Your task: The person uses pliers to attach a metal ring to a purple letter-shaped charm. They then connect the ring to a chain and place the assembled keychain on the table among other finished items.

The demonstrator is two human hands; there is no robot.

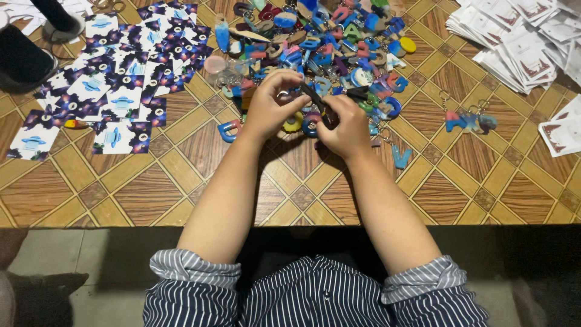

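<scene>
My left hand (273, 104) and my right hand (347, 126) meet over the near edge of a pile of colourful letter-shaped keychains (339, 42). Dark pliers (319, 104) run between the two hands; my right hand grips their handles. My left hand pinches a small metal ring (284, 94) at the pliers' tip. A blue letter charm (229, 130) lies just left of my left wrist. Another blue letter (400, 156) lies right of my right wrist.
Purple and blue printed cards (115, 85) are spread at the left of the patterned wooden table (181, 181). Stacks of white packaging cards (520, 42) sit at the far right. An assembled keychain (469, 121) lies to the right. A dark object (21, 57) stands far left.
</scene>
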